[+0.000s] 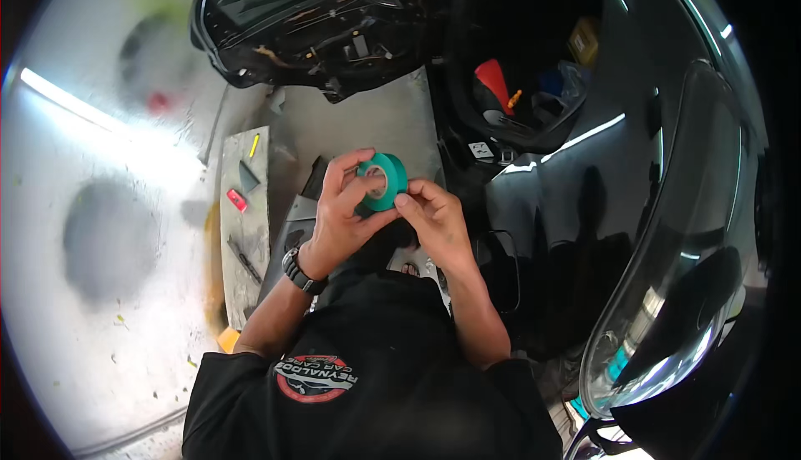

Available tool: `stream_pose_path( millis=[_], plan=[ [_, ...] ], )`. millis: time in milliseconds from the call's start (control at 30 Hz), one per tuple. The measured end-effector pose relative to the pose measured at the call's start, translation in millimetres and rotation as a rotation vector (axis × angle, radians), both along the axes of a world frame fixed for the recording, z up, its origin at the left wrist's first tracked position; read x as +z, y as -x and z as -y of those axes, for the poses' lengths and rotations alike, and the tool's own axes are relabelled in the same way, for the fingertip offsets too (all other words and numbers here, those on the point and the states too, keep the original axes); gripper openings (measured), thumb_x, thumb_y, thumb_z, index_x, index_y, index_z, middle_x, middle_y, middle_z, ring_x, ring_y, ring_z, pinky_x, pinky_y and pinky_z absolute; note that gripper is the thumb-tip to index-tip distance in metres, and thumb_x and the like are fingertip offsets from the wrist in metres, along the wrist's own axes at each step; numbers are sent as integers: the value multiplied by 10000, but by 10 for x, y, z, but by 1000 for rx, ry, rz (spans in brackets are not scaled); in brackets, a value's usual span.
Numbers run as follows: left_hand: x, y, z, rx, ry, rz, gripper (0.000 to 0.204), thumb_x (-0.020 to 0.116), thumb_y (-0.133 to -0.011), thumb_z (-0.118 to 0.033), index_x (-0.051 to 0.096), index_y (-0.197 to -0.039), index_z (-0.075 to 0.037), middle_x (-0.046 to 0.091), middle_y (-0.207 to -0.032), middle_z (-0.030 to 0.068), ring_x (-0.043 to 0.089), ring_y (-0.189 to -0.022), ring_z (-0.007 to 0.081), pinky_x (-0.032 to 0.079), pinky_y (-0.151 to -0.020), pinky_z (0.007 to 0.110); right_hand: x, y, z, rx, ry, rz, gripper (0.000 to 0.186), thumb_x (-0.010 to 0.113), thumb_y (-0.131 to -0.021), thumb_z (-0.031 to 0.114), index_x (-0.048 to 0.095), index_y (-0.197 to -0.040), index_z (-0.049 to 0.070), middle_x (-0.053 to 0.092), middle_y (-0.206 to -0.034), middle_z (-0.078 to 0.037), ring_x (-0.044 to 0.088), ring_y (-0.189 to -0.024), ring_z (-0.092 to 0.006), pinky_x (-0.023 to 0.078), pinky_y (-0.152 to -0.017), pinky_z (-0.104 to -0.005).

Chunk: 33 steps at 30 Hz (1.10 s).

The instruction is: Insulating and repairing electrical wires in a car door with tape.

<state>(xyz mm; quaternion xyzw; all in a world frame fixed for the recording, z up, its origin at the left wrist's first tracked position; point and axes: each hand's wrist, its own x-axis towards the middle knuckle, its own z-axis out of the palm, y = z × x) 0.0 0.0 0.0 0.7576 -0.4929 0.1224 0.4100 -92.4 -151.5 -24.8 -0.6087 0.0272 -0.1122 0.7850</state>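
A roll of teal tape (pixel 394 174) is held up in front of my chest. My left hand (pixel 340 214) grips it from the left, with a finger reaching into the core and others around the rim. My right hand (pixel 434 222) pinches the lower right edge of the roll with the thumb, fingers curled beside it. To the left, a worn board (pixel 252 156) holds a yellow tool (pixel 254 145), a grey wedge-shaped piece (pixel 248 178), a red item (pixel 237 200) and a dark tool (pixel 244 260).
A black car panel (pixel 584 201) fills the right side, with a headlight (pixel 667 318). Above it an opening (pixel 526 17) holds a red object (pixel 492 80) and a yellow box (pixel 584 42). A stripped dark panel with wiring (pixel 334 17) hangs at the top. A spotted white wall (pixel 117 310) is left.
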Motion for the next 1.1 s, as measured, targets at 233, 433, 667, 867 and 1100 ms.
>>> stream_pose_path(
  millis=[233,433,667,867,1100],
  plan=[
    [-246,-498,401,-4,165,-163,735,875,-626,-57,472,-1241,-82,468,-1291,172,543,-1158,318,539,-893,390,-176,-498,308,19,-241,19,238,599,-932,20,568,-1162,-34,606,-1133,-77,570,-1046,-123,458,-923,-284],
    [-514,-1352,315,4,258,-421,746,868,-631,-24,455,-1249,-83,439,-1312,122,522,-1201,235,514,-941,380,-266,-1486,342,170,-174,-15,255,578,-920,-17,567,-1174,-29,585,-1137,-63,541,-1106,-140,432,-971,-303],
    [-472,-2529,265,41,76,-334,637,818,-670,-61,527,-1237,-71,532,-1268,168,549,-1178,326,501,-931,415,-284,-2721,444,143,413,-18,208,612,-864,11,584,-1068,-22,559,-1157,-120,553,-1100,-193,442,-967,-334],
    [-373,-2994,214,84,158,-416,499,730,-738,-38,578,-1213,-51,557,-1277,175,568,-1161,325,475,-962,388,-195,-3356,505,34,674,56,209,651,-808,97,566,-959,-20,596,-1063,-171,566,-1053,-328,453,-903,-396],
    [-580,-3164,47,97,109,-716,391,741,-808,-116,629,-1180,-72,565,-1254,150,636,-894,209,531,-702,285,-447,-3853,675,479,773,-140,162,629,-826,112,580,-926,-6,610,-962,-154,584,-937,-285,454,-809,-375]
  ],
)
